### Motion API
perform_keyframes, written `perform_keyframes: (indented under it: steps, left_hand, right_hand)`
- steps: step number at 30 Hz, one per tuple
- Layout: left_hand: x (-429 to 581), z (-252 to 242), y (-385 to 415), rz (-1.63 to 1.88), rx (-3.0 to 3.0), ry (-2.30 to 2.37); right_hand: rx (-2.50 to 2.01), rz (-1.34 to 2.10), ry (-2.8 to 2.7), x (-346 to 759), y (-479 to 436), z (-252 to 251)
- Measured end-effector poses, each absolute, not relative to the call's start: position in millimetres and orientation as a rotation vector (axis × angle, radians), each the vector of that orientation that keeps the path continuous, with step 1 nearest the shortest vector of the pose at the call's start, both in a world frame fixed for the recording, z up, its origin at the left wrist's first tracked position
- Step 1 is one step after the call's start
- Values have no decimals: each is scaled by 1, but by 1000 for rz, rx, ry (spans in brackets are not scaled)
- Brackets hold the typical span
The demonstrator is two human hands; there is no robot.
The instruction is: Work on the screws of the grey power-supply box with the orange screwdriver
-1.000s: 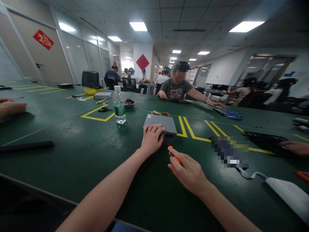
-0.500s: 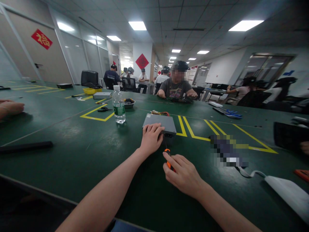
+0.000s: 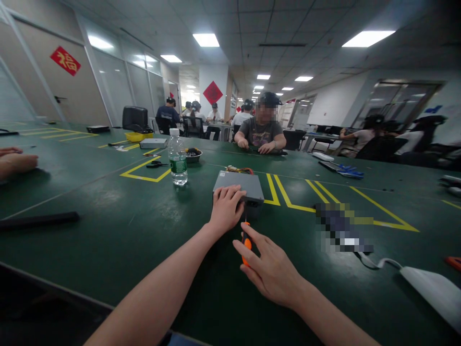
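Observation:
A grey metal computer power supply [image 3: 243,184] lies on the green table in front of me, its coloured wires bunched at the far side. My left hand [image 3: 227,207] grips its near left part, fingers laid over the top and thumb down by the front face. Between the thumb and fingers of my right hand [image 3: 264,262] is the orange and black handle of a screwdriver [image 3: 247,244]. Its thin shaft points at the front face of the power supply; the tip is too small to make out. The right fingers are fairly stretched along the handle.
Left of the power supply stands a water bottle [image 3: 177,158], with a bowl [image 3: 193,154] behind it. A pixelated dark object [image 3: 342,228] and a white device [image 3: 432,288] lie to the right. A co-worker [image 3: 262,125] sits opposite; another person's hand [image 3: 18,161] rests far left.
My right fingers have spread and shifted round the screwdriver handle, which stands more upright now. My left hand stays on the power supply. The co-worker opposite has brought both hands closer together.

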State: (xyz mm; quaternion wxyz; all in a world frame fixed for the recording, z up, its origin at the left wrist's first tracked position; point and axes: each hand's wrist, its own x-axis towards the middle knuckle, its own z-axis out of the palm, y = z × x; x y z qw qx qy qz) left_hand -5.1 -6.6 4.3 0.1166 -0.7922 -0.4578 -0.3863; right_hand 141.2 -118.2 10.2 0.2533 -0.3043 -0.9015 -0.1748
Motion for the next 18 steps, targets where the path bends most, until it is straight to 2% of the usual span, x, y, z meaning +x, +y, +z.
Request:
perform_keyframes:
  steps: [8, 13, 18]
  left_hand:
    - [-4, 4, -7, -1128, -2321, -1349]
    - [-4, 4, -6, -1131, -2319, -1341]
    - [-4, 4, -6, -1127, -2320, -1337]
  right_hand:
    - [-706, -323, -2232, 141, -111, 8]
    - [-767, -172, -2336, 140, -116, 10]
    - [-714, -290, -2395, 141, -115, 11]
